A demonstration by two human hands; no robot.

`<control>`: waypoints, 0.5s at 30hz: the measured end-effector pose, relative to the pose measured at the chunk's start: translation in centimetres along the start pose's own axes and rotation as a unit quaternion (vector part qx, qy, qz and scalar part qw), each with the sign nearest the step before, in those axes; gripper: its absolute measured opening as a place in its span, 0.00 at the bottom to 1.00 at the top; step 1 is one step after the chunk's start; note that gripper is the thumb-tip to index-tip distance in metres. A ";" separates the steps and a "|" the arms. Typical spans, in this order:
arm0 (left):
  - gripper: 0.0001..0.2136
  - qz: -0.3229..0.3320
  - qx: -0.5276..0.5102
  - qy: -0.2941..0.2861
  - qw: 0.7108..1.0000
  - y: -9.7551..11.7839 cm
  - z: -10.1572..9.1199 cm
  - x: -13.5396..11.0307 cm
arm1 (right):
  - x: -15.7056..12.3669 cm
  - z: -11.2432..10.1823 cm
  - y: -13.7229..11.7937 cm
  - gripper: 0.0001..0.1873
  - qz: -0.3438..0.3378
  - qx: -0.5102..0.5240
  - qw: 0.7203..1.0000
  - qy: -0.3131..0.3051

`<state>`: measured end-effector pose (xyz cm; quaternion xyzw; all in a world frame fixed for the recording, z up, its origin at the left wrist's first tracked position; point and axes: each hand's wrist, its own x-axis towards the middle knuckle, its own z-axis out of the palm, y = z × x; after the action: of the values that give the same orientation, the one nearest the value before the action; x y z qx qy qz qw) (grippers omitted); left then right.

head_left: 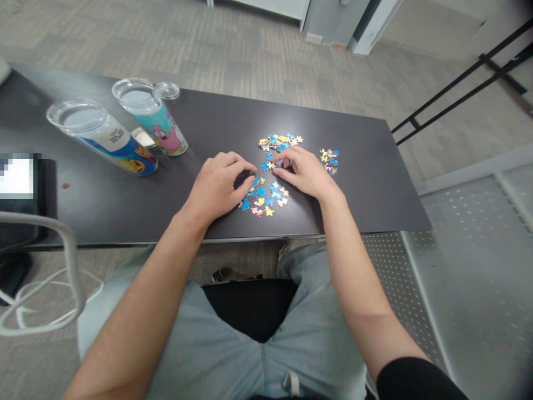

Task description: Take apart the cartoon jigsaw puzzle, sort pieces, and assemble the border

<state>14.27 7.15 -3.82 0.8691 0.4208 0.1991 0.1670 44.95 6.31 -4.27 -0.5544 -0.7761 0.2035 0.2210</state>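
Note:
Small colourful jigsaw pieces lie in three loose heaps on a dark table (pixel 366 183): one heap (pixel 264 197) near the front edge, one (pixel 280 141) farther back, one (pixel 329 159) to the right. My left hand (pixel 219 186) rests on the table with fingers curled, its fingertips at the near heap. My right hand (pixel 306 172) lies beside it, thumb and forefinger pinched at a small piece (pixel 270 165) between the heaps.
Two clear puzzle tubes with cartoon prints lie tilted at the table's left, one blue (pixel 104 136), one pink and teal (pixel 154 116). A round clear lid (pixel 166 90) sits behind them. A chair armrest (pixel 50 233) is at my left.

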 end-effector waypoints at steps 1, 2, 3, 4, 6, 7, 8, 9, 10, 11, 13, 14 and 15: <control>0.17 0.003 0.000 0.001 1.000 0.0 0.0 0.0 | 0.0 0.1 -0.1 0.14 -0.004 0.004 1.000 0.002; 0.17 0.004 0.001 0.001 1.000 -0.1 0.0 0.0 | 0.1 0.2 -0.1 0.12 -0.006 0.007 1.000 0.003; 0.16 0.003 0.000 0.001 1.000 -0.1 0.1 0.0 | 0.2 0.3 -0.1 0.11 -0.008 0.010 1.000 0.004; 0.16 0.002 -0.002 0.001 1.000 -0.1 0.1 -0.1 | 0.2 0.4 -0.1 0.10 -0.008 0.013 1.000 0.008; 0.15 -0.002 -0.008 0.000 1.000 -0.2 0.1 -0.1 | 0.3 0.5 0.3 0.09 -0.003 0.018 0.999 0.033; 0.15 -0.003 -0.012 0.000 1.000 -0.3 0.1 -0.1 | 0.4 0.4 0.7 0.10 0.002 0.023 0.998 0.057; 0.15 -0.003 -0.016 0.001 1.000 -0.4 0.1 -0.1 | 0.4 0.3 1.3 0.12 0.008 0.030 0.995 0.089; 0.15 0.001 -0.021 0.003 1.000 -0.6 0.1 -0.1 | 0.4 0.0 2.0 0.13 0.017 0.041 0.991 0.128; 0.15 0.006 -0.027 0.007 1.000 -0.8 0.1 -0.1 | 0.4 -0.3 2.8 0.14 0.025 0.054 0.983 0.172; 0.15 0.012 -0.034 0.012 0.999 -1.0 0.1 0.0 | 0.3 -0.7 3.7 0.15 0.035 0.070 0.972 0.220; 0.15 0.021 -0.047 0.023 0.998 -1.4 0.1 0.1 | 0.1 -1.6 5.6 0.17 0.055 0.101 0.943 0.312; 0.15 0.023 -0.051 0.027 0.998 -1.6 0.1 0.2 | 0.0 -2.1 6.4 0.18 0.061 0.112 0.928 0.350; 0.15 0.023 -0.053 0.030 0.998 -1.8 0.1 0.2 | -0.1 -2.4 7.1 0.18 0.065 0.120 0.916 0.376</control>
<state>13.28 8.31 -4.70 0.8623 0.3941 0.2506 0.1957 51.81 8.50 -6.27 -0.6087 -0.5673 0.0856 0.5480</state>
